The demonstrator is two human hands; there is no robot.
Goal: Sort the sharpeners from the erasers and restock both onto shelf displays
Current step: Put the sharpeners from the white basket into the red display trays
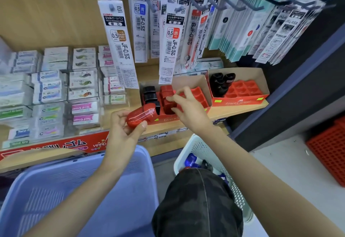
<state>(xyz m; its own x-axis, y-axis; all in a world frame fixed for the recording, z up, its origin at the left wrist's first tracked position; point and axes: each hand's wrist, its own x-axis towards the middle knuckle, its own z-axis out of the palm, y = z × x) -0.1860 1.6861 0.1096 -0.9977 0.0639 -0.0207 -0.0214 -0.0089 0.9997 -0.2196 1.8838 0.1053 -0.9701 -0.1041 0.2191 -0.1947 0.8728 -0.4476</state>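
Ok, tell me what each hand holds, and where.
Left hand grips the red oval sharpener by its left end. Right hand touches a boxed red sharpener on top; hold unclear.

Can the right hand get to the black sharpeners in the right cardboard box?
Probably yes: the black sharpeners stand uncovered in the open-topped cardboard box beside the right hand, though it pinches a red block sharpener.

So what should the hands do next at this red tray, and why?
Probably press the boxy red sharpener fully into its slot and release: the right hand pinches it in the display tray, where slots beside it are empty. The left hand holds an oval red sharpener, ready to go in next.
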